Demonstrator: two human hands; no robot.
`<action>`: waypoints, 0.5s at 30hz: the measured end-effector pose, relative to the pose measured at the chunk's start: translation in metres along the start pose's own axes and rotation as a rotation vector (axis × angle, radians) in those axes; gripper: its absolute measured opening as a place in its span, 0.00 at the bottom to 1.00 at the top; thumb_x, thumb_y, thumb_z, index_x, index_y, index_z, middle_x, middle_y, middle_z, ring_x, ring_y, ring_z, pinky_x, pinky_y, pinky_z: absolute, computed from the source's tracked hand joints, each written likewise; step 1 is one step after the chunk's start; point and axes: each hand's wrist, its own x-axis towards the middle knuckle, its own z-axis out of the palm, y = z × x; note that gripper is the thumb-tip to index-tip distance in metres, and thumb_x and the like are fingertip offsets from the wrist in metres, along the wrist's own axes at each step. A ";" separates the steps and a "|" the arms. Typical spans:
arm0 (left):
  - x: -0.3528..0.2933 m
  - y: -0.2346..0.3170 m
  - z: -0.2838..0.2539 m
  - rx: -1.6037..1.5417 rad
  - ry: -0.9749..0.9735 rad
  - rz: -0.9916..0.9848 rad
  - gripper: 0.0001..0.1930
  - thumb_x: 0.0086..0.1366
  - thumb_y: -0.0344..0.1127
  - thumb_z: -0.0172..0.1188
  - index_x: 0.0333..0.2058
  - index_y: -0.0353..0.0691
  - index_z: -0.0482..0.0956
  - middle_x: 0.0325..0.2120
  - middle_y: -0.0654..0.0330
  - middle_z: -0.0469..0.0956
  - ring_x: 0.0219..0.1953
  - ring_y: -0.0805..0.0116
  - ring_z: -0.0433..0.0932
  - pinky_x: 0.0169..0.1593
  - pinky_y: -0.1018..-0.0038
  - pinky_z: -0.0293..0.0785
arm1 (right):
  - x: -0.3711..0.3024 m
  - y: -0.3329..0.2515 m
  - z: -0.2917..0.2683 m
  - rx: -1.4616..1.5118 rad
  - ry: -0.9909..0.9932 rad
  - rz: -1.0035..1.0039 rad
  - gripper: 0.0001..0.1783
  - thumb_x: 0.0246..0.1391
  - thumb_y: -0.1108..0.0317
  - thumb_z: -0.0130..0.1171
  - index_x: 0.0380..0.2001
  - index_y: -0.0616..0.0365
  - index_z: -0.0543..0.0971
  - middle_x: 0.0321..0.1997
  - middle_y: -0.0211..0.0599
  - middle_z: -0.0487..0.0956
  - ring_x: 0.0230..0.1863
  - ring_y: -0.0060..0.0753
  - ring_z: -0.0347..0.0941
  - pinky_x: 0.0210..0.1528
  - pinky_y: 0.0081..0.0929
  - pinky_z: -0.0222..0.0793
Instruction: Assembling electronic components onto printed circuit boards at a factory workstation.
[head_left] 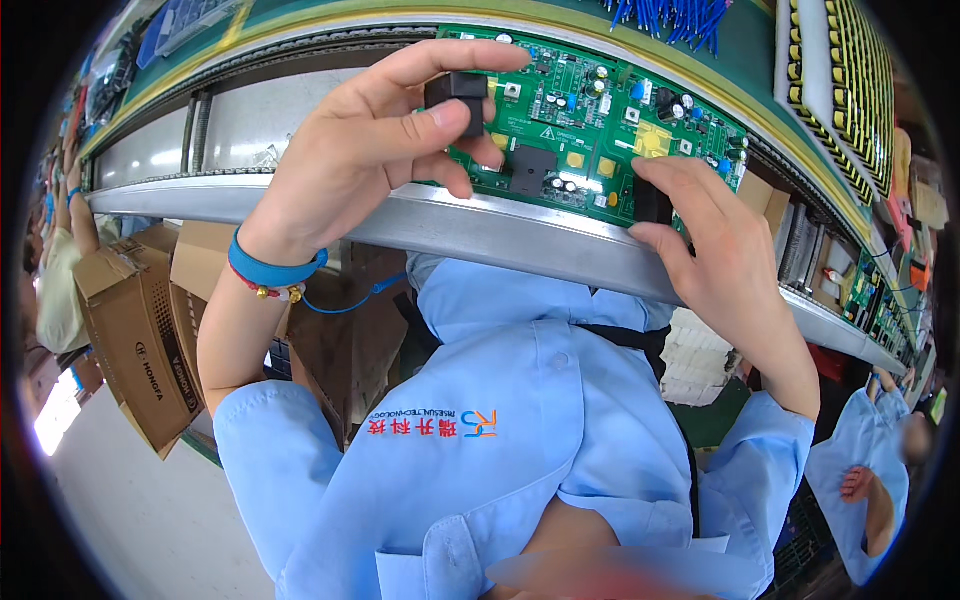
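A green circuit board lies across the metal rails in front of me, carrying capacitors, yellow pads and a square black component. Above its left end, my left hand pinches a black block-shaped component between thumb and fingers, with the other fingers spread. Over the right part of the board, my right hand has thumb and fingertips closed around another black block. That block is at the board's surface; its underside is hidden, so I cannot tell whether it is seated.
The near metal rail runs between me and the board. Blue-tipped wires lie on the far green surface, and white trays with yellow-and-black parts stand at the far right. Cardboard boxes sit lower left. Another person is at right.
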 end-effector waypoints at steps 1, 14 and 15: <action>-0.001 -0.001 -0.001 -0.098 0.020 0.010 0.29 0.62 0.37 0.61 0.60 0.36 0.63 0.43 0.61 0.68 0.39 0.73 0.71 0.36 0.81 0.73 | 0.001 0.001 0.001 -0.009 0.004 -0.019 0.27 0.43 0.74 0.64 0.50 0.59 0.72 0.43 0.42 0.76 0.39 0.44 0.77 0.35 0.33 0.75; -0.013 -0.006 -0.013 0.179 0.004 0.095 0.30 0.66 0.45 0.56 0.60 0.33 0.60 0.43 0.57 0.70 0.40 0.71 0.73 0.41 0.79 0.70 | 0.010 -0.015 0.002 -0.260 -0.015 0.009 0.29 0.41 0.66 0.66 0.50 0.57 0.72 0.37 0.35 0.79 0.35 0.36 0.77 0.30 0.28 0.73; -0.014 -0.006 -0.016 0.328 0.008 0.100 0.29 0.66 0.44 0.55 0.60 0.33 0.62 0.44 0.57 0.70 0.40 0.72 0.73 0.42 0.80 0.70 | 0.010 -0.015 0.002 -0.259 -0.012 0.011 0.29 0.41 0.66 0.66 0.50 0.57 0.72 0.37 0.35 0.79 0.35 0.36 0.77 0.30 0.28 0.73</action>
